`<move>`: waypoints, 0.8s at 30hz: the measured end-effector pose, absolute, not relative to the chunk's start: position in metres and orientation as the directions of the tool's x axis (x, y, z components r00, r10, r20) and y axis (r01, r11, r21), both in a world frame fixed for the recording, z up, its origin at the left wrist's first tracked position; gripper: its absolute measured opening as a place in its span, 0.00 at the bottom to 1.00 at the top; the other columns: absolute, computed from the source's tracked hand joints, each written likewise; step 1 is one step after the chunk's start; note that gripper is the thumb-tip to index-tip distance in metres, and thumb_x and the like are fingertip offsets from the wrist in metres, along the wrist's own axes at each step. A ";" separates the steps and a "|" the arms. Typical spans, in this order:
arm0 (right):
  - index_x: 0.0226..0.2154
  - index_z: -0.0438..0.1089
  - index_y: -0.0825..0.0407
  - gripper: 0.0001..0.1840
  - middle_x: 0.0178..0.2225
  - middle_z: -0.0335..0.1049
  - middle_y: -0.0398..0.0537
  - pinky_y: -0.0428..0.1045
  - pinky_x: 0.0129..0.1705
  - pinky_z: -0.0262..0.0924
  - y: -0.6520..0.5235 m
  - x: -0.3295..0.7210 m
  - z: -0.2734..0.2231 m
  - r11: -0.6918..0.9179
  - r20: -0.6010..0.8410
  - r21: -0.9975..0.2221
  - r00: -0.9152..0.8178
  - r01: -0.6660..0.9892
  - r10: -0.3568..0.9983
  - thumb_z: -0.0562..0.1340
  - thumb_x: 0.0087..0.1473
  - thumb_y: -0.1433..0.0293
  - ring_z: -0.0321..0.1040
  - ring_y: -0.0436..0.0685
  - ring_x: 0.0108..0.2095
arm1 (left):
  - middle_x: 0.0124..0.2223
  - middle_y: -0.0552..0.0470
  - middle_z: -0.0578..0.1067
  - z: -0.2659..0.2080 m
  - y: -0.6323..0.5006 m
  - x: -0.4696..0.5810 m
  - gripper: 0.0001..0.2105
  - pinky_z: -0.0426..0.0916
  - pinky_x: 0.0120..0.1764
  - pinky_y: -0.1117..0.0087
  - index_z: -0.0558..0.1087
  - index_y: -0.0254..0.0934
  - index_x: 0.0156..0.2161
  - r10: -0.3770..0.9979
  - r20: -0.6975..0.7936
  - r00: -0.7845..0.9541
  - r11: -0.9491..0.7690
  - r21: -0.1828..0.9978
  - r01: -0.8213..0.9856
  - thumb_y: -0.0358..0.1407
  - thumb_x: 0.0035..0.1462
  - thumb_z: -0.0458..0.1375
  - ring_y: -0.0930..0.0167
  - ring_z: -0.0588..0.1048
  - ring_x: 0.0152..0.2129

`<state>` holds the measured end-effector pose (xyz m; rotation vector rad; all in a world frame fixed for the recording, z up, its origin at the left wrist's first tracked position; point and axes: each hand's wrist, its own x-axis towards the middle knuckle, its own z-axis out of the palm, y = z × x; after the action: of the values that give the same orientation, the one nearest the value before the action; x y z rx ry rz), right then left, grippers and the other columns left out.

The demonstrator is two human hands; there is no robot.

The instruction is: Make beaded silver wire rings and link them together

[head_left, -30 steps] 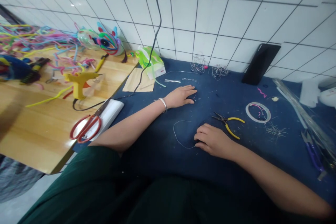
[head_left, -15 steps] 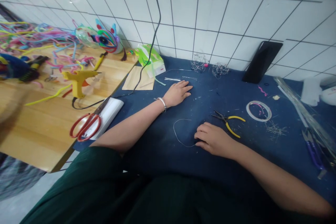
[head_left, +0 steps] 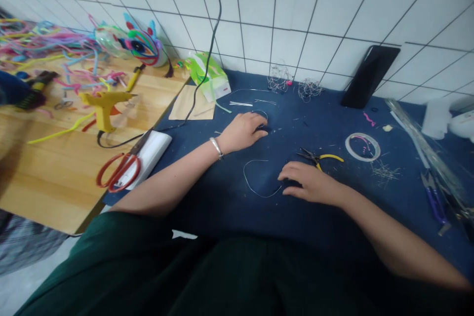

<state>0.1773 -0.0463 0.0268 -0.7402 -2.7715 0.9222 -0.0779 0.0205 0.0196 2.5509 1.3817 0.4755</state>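
Observation:
My right hand (head_left: 309, 182) is just above the blue mat, thumb and fingers parted with nothing between them. Left of its fingertips lies a thin curved wire (head_left: 249, 183), its dark-tipped end close to my thumb but apart from it. Pliers with yellow handles (head_left: 331, 157) rest behind the same hand, partly covered by it. My left hand (head_left: 240, 132), with a silver bangle at the wrist, hovers over the mat, fingers bent and thumb apart. A second curved wire (head_left: 263, 113) shows just behind its fingers; whether they touch it I cannot tell.
Red-handled scissors (head_left: 119, 172) lie on a white box at left, near a yellow glue gun (head_left: 105, 108). Tangled wire balls (head_left: 310, 89) and a black phone (head_left: 370, 76) are by the tiled wall. A clear ring (head_left: 346, 147) and purple snips (head_left: 435, 202) are at right.
My right hand has let go of the curved wire and opened. My left hand, flat before, has lifted with fingers bent, and a second curved wire now shows behind it. The view has shifted slightly.

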 end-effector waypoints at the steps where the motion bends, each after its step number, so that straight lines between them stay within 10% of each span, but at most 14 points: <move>1: 0.42 0.67 0.50 0.12 0.41 0.66 0.49 0.50 0.44 0.59 -0.043 0.180 0.029 0.676 -0.036 -0.593 -0.853 0.438 0.521 0.58 0.54 0.65 0.64 0.54 0.42 | 0.43 0.46 0.72 0.023 0.011 -0.078 0.13 0.60 0.47 0.64 0.68 0.35 0.45 0.817 0.148 0.557 -0.571 0.340 0.747 0.40 0.60 0.51 0.66 0.69 0.43; 8: 0.36 0.69 0.51 0.12 0.37 0.68 0.49 0.51 0.40 0.59 -0.023 0.202 0.041 0.681 -0.092 -0.306 -0.732 0.665 0.675 0.53 0.58 0.64 0.64 0.56 0.40 | 0.37 0.47 0.68 0.023 -0.036 -0.074 0.07 0.64 0.41 0.67 0.68 0.34 0.36 0.745 -0.012 0.667 -0.640 0.273 0.719 0.36 0.59 0.52 0.68 0.68 0.35; 14: 0.50 0.62 0.55 0.31 0.47 0.63 0.61 0.59 0.42 0.57 -0.029 0.236 0.029 0.549 -0.064 0.063 -0.545 0.834 0.836 0.56 0.51 0.52 0.58 0.69 0.46 | 0.36 0.46 0.68 0.013 -0.041 -0.068 0.08 0.64 0.38 0.66 0.67 0.32 0.33 0.750 0.034 0.661 -0.649 0.234 0.724 0.31 0.60 0.47 0.68 0.67 0.34; 19: 0.54 0.58 0.56 0.25 0.49 0.61 0.61 0.60 0.45 0.54 -0.051 0.245 0.007 0.523 0.021 0.138 -0.531 0.841 0.847 0.51 0.57 0.62 0.56 0.68 0.48 | 0.30 0.52 0.68 0.016 -0.037 -0.059 0.06 0.64 0.32 0.72 0.64 0.35 0.37 0.824 0.152 0.546 -0.513 0.610 0.604 0.32 0.62 0.46 0.74 0.68 0.27; 24: 0.47 0.64 0.60 0.18 0.41 0.63 0.62 0.57 0.43 0.55 -0.051 0.241 0.000 0.484 0.098 0.039 -0.486 0.874 0.869 0.50 0.57 0.69 0.59 0.65 0.43 | 0.28 0.57 0.65 0.022 -0.029 -0.024 0.06 0.61 0.24 0.78 0.61 0.36 0.34 0.863 0.132 0.487 -0.217 0.968 0.123 0.35 0.63 0.47 0.81 0.63 0.17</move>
<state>0.2414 -0.0506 -0.0005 -1.5577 -2.6503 -0.1276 -0.0242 -0.0285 0.0220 1.6635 0.8558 0.8655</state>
